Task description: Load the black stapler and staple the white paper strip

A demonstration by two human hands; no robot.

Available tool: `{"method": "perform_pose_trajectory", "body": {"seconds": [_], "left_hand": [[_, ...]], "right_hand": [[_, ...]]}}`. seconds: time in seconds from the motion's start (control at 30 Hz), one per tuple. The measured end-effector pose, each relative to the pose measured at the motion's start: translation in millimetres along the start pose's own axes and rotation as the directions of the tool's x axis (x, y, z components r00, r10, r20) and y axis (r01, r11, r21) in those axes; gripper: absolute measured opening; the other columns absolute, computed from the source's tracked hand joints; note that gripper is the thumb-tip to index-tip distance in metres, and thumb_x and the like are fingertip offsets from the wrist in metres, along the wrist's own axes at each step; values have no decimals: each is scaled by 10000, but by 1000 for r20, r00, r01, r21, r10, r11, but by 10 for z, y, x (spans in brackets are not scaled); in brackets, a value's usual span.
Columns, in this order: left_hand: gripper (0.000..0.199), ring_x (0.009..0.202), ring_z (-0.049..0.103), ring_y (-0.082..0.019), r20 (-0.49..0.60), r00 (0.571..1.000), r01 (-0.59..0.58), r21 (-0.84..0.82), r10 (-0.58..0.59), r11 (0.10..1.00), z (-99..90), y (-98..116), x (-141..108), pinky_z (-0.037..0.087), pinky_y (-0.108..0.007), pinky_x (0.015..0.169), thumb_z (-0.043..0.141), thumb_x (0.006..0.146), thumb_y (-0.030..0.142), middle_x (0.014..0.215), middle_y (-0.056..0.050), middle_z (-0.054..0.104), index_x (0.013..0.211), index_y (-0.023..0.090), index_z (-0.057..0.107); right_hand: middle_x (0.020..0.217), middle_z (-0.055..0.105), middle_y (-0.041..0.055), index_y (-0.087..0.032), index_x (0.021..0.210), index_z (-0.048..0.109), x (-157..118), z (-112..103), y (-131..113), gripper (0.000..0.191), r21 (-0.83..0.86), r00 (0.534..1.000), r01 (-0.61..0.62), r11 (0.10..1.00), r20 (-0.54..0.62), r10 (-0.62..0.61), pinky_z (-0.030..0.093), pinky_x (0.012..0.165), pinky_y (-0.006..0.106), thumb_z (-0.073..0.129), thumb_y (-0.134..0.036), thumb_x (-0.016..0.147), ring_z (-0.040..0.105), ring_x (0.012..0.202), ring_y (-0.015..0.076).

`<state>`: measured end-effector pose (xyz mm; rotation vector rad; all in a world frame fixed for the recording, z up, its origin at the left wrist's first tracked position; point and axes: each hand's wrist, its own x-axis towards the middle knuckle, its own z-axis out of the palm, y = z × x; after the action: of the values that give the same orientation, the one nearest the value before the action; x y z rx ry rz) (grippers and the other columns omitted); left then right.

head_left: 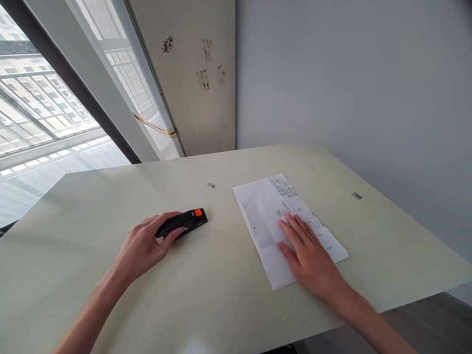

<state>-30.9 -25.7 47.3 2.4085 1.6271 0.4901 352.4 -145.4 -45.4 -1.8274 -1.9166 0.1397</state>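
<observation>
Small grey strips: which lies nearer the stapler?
The strip left of the paper, just beyond the stapler; the other strip lies right of the paper, farther off.

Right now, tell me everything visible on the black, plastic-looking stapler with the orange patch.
The black, plastic-looking stapler is long and narrow, with a bright orange patch and small pale markings near its exposed end. That end points right and slightly away from the person, toward the white printed paper sheet. The bare left hand grips its other end between thumb and fingers, hiding much of it. Whether it touches the pale tabletop is unclear.
</observation>
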Motion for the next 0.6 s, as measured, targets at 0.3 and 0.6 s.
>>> {"method": "perform_pose_trajectory", "body": {"seconds": [0.3,0.6], "left_hand": [[465,938,745,-271,110,993,-33,-76,41,997,96,-46,56,566,-343,798,517,1005,639,1176,-45,791,1290,322,704],[585,1098,707,-294,186,979,-28,-263,79,964,187,-122,108,556,-356,869,649,930,666,1294,-59,738,1412,337,608]], "right_hand": [[1761,288,58,-214,1649,394,37,-31,528,629,-116,989,-114,987,79,123,222,1340,580,267,-520,1114,231,1638,289],[1697,430,15,-363,1543,496,283,-220,-2,512,189,973,-212,959,132,189,582,1083,546,452,-557,1070,411,1558,329]]}}
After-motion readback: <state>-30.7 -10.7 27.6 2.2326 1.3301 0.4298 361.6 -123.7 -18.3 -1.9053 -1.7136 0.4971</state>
